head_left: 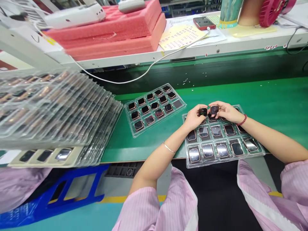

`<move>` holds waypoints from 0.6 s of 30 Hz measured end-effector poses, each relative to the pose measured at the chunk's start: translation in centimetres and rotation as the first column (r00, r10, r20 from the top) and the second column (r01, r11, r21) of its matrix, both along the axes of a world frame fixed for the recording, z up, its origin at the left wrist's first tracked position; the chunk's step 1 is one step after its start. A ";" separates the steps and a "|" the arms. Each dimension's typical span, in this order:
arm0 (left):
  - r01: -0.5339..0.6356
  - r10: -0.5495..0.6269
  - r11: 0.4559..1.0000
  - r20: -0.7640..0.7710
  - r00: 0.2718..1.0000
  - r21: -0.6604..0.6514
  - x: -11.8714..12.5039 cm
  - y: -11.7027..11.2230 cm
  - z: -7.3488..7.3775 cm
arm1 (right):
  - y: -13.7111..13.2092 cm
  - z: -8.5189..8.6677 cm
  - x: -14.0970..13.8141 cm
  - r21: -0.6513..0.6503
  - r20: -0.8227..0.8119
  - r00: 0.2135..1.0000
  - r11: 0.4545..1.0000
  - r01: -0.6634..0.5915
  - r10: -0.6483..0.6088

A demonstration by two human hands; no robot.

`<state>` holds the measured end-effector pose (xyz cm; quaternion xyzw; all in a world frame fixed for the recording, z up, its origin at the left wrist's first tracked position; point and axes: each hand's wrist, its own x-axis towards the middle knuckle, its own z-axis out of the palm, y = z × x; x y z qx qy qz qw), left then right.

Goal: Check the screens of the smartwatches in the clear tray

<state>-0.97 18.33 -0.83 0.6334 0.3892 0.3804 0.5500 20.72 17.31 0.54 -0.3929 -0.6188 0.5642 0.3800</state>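
My left hand [194, 117] pinches a small square smartwatch body [203, 112] with a dark glass face, and my right hand [223, 111] holds a matching one [214, 109]. The two pieces are close together but apart, above the far edge of a clear plastic tray [214, 164]. Rows of similar square pieces sit in that tray's cells, and my hands hide its far cells. Left of it on the green belt [264, 102], a second clear tray [160, 121] holds more dark pieces, with one cell seeming to hold a flat grey piece.
A tall stack of clear trays [55, 109] stands at the left. A white cable [120, 80] runs behind the belt. Pink foam blocks [103, 35], a phone [204, 23] and printed sheets [180, 37] lie on the shelf beyond. A blue stand [64, 195] sits below left.
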 end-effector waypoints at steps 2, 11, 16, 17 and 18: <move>-0.005 0.005 1.000 -0.003 1.000 0.012 0.0 0.0 0.0 | 0.0 0.0 0.0 -0.003 -0.005 1.000 1.000 0.016 -0.016; 0.018 -0.018 0.998 -0.007 1.000 0.066 0.4 0.6 -1.0 | 0.0 -0.5 0.0 -0.026 0.007 0.999 0.999 0.038 -0.038; 0.012 -0.012 0.999 -0.015 1.000 0.038 0.6 0.7 -0.8 | 0.1 -0.4 0.0 -0.087 -0.043 0.998 0.995 0.052 -0.056; 0.021 -0.021 0.999 -0.014 1.000 0.024 0.6 0.7 -0.8 | 0.1 -0.4 -0.1 -0.098 -0.051 0.997 0.994 0.057 -0.062; 0.031 -0.031 0.999 -0.015 0.999 0.009 0.6 0.7 -0.7 | 0.1 -0.4 -0.1 -0.108 -0.057 0.996 0.992 0.065 -0.071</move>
